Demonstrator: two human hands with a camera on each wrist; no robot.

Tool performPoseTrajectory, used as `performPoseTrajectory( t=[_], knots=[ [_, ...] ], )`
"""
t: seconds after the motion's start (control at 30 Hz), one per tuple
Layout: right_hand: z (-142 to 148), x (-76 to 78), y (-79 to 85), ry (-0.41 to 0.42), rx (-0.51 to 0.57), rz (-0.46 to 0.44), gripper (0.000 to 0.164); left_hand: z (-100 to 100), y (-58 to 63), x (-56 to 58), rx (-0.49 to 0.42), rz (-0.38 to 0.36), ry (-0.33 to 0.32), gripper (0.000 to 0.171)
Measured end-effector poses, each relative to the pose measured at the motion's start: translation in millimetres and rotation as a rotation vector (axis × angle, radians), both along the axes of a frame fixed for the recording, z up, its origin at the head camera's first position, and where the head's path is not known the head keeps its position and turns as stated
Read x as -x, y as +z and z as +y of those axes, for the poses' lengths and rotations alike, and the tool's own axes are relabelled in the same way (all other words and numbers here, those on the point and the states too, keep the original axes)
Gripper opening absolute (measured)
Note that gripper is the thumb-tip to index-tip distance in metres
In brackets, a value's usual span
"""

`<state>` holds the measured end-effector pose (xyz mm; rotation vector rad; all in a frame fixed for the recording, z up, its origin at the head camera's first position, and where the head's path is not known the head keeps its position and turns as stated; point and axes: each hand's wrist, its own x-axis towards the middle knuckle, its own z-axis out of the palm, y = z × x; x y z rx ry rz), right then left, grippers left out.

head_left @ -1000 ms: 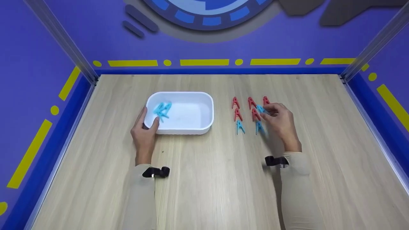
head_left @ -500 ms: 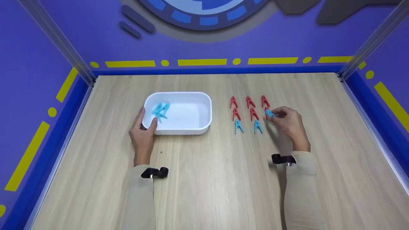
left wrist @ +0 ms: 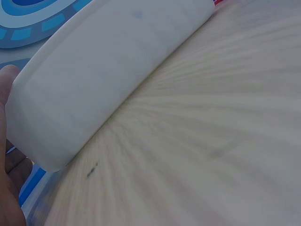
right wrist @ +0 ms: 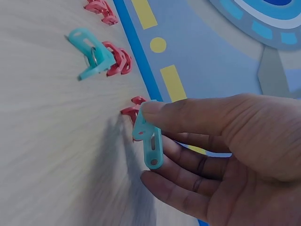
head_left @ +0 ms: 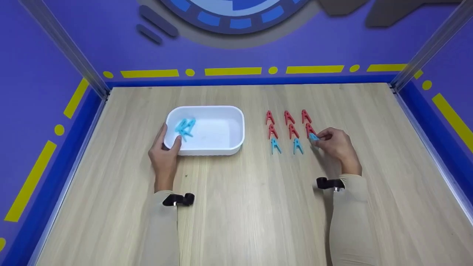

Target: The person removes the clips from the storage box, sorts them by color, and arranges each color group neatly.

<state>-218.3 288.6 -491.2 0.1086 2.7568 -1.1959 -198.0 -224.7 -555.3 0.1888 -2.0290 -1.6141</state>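
Note:
My left hand [head_left: 164, 159] grips the left end of a white plastic tub [head_left: 207, 152], thumb over the near rim and fingers along the outside. Several light blue clothespins [head_left: 186, 127] lie in the tub's left part. Between thumb and fingertips, my right hand [head_left: 338, 146] pinches a light blue clothespin [right wrist: 153, 146] just in front of the right column of red clothespins [head_left: 309, 128]. To its left, two light blue clothespins stand in the front row, one of them the middle clothespin [head_left: 298, 146]. Whether the pinched one touches the table is unclear.
Red clothespins [head_left: 289, 117] form two rows behind the blue ones on the wooden table [head_left: 236, 207]. Purple-blue printed panels [head_left: 236, 55] enclose the table at the back and both sides.
My right hand has moved right and toward me with the pinched blue clothespin, from the red rows to the front of the right column. My left hand stays on the tub.

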Motion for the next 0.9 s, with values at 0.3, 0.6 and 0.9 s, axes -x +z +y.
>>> performPoseTrajectory(
  t=[0.3, 0.6, 0.9],
  knots=[
    [7, 1.6, -6.1, -0.029, 0.021, -0.068, 0.033, 6, 11.4, -3.3, -0.018, -0.031, 0.018, 0.064],
    [8, 0.4, -8.9, -0.015, 0.020, -0.067, 0.034, 14, 32.0, -17.5, -0.063, -0.030, -0.025, 0.065],
    [8, 0.1, -10.6, -0.012, 0.017, -0.068, 0.034, 14, 33.2, -16.9, -0.061, -0.027, -0.024, 0.063]
  ],
)
